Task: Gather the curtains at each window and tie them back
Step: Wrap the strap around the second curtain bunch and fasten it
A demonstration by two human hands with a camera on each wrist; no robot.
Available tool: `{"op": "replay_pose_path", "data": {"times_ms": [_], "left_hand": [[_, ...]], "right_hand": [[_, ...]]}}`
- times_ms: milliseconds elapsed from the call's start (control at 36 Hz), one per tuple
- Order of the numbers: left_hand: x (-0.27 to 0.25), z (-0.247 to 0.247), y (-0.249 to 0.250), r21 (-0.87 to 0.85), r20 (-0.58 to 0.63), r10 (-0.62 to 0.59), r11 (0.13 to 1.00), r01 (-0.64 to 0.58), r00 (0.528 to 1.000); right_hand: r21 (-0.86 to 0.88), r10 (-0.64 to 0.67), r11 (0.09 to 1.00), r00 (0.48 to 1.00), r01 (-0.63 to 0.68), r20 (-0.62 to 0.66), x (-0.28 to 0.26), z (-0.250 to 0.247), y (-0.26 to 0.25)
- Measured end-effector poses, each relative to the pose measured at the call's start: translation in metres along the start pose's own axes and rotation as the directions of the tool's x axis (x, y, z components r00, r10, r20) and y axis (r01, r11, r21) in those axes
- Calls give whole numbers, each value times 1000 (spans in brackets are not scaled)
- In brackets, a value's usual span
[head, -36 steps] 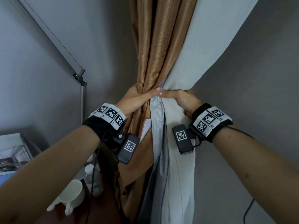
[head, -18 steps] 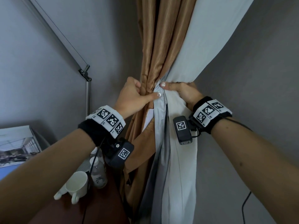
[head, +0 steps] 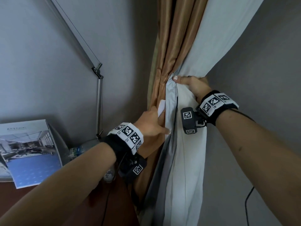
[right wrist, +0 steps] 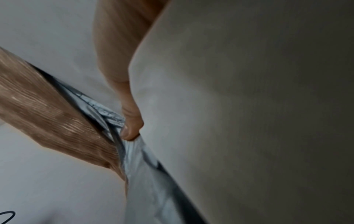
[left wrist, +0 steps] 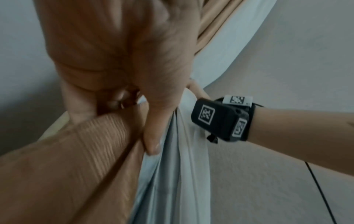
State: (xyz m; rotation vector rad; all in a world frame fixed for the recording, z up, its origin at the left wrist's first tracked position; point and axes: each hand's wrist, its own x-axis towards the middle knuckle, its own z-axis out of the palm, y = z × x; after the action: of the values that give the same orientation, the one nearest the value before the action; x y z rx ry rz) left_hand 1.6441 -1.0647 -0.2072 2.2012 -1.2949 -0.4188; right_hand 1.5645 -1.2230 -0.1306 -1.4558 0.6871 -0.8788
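Observation:
A brown ribbed curtain (head: 174,46) and its pale grey lining (head: 215,38) hang gathered in the room corner. My right hand (head: 192,85) grips the gathered bundle from the right, with the thumb laid across the front of the lining; the right wrist view shows the thumb (right wrist: 132,121) pinching a grey fold (right wrist: 153,174). My left hand (head: 151,123) is lower, with its fingers curled round a brown fold (left wrist: 67,151) and the thumb pressed on the lining (left wrist: 172,181). A small white tag (head: 161,108) sticks out just above the left hand. No tie-back shows.
A metal lamp arm (head: 99,101) stands left of the curtain, over a dark wooden tabletop (head: 114,201). A brochure (head: 31,152) and a plastic bottle (head: 78,150) sit there. A black cable (head: 247,201) hangs along the grey wall on the right.
My left hand has let go at the gather and slid down the curtain to a lower fold. The right hand keeps its hold at the gather.

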Motion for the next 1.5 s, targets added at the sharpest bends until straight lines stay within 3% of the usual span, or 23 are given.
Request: {"op": "replay_pose_path", "data": {"times_ms": [139,250,333,417,528,667,806,889,944,1000,1111,1194,1222,1278,1361,1417,1500], "left_hand": [[7,-28,0,259,99,-19,966,-8,995],[11,-61,-4,377,56,7,926,-27,998],[12,-83,-8,296,37,42,954,-51,998],[10,-92,-7,105,55,83,990,-89,995],[3,-91,-3,-58,8,151,987,-150,988],[-5,-79,16,-138,13,309,943,-304,951],[-10,-52,52,-122,86,390,918,-378,917],[-3,-52,60,-260,-17,364,898,-355,931],[1,-62,55,-491,0,313,827,-273,950],[6,-73,45,-613,-32,294,749,-251,955],[13,-74,28,-558,-359,235,722,-409,903],[18,-65,14,-373,-536,148,842,-391,831],[19,-64,11,-332,-537,122,879,-342,835],[25,-67,14,-357,-446,73,900,-252,892],[41,-76,34,-538,-252,52,823,-184,966],[55,-78,38,-619,-222,68,761,-195,973],[64,-70,28,-640,-156,132,741,-203,979]], "right_hand": [[-15,-14,1000,1000,14,-5,1,-1,2],[-18,-14,1000,1000,14,-13,2,-1,2],[-20,-16,1000,1000,16,-9,2,0,2],[-15,-19,1000,1000,19,-1,1,2,1],[-5,-28,1000,1000,28,4,0,3,-1],[-5,-26,1000,1000,26,-12,-1,4,-1],[-21,-4,1000,1000,5,26,-5,6,1],[21,-6,1000,996,4,86,-12,3,0],[-1,-38,999,993,39,108,-15,-1,-1],[-28,-68,997,992,71,108,-17,-4,1],[-29,-89,995,985,95,144,-18,-4,2],[-36,-88,995,984,95,153,-19,-3,1],[-36,-82,995,984,89,158,-20,-3,0],[-46,-53,997,984,62,169,-21,-2,-2],[-88,-78,991,977,97,198,-25,1,-1],[-108,-91,987,975,115,205,-25,2,0],[-145,-62,984,962,104,268,-23,-6,1]]}}
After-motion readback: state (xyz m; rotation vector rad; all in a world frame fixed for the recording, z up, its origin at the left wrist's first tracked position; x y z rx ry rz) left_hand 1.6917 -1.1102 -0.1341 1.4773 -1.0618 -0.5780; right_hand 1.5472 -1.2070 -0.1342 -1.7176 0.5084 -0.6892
